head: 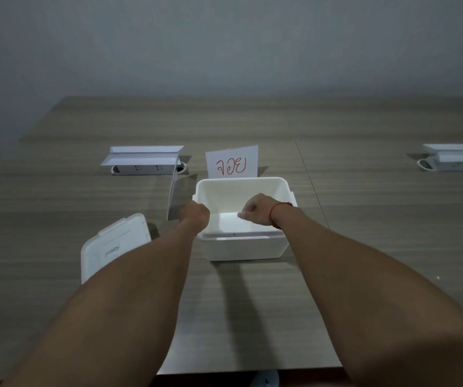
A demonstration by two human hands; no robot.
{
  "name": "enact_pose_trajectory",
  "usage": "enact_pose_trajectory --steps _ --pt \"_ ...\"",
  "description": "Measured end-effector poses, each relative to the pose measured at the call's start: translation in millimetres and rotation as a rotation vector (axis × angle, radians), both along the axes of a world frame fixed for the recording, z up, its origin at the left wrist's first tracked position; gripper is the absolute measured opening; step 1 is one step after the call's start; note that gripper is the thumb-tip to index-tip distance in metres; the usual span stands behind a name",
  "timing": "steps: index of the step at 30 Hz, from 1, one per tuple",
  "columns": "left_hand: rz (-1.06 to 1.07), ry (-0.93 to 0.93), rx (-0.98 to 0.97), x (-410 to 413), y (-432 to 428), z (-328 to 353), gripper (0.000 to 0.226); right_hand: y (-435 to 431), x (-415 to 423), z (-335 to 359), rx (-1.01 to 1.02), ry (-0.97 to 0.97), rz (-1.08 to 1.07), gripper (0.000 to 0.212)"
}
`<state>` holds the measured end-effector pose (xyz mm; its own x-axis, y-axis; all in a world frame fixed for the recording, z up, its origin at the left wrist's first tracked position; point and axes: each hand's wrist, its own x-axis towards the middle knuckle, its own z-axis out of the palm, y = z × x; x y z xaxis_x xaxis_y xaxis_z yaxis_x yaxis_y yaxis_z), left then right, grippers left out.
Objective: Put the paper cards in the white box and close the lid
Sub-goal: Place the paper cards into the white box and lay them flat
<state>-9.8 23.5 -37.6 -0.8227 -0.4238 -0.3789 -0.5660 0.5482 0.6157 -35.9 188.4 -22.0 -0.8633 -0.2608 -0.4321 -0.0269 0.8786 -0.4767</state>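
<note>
White box (pixel 245 248) open mid-counter; right hand (pixel 254 209) inside, pinching paper card (pixel 231 223) low to lay it flat. Left hand (pixel 197 215) clenched at rim, steadying. Lid (pixel 104 247) lies left; 1 card (pixel 231 163) stands behind

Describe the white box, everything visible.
The white box is rectangular, smooth and plastic-looking, with rounded corners, a flared rim and small lugs at both sides. It stands upright and open on the wooden table; its lid lies apart to the left. A paper card lies flat inside. The right hand reaches in; the left hand is at its left rim.
</note>
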Motion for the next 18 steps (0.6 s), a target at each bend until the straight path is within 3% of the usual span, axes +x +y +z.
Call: enact_pose_trajectory --steps 3,9,18 --pt "-0.015 0.029 -0.054 -7 0 -4 0.041 1 -17 14 -0.037 0.122 -0.096 0.038" --pt "-0.049 0.030 -0.090 -50 -3 -17 0.047 -6 -75 12 -0.025 0.337 -0.167 0.027" --pt "-0.026 0.126 -0.144 -112 -12 -31 0.052 -39 -168 -15 0.113 0.368 -0.128 0.038"
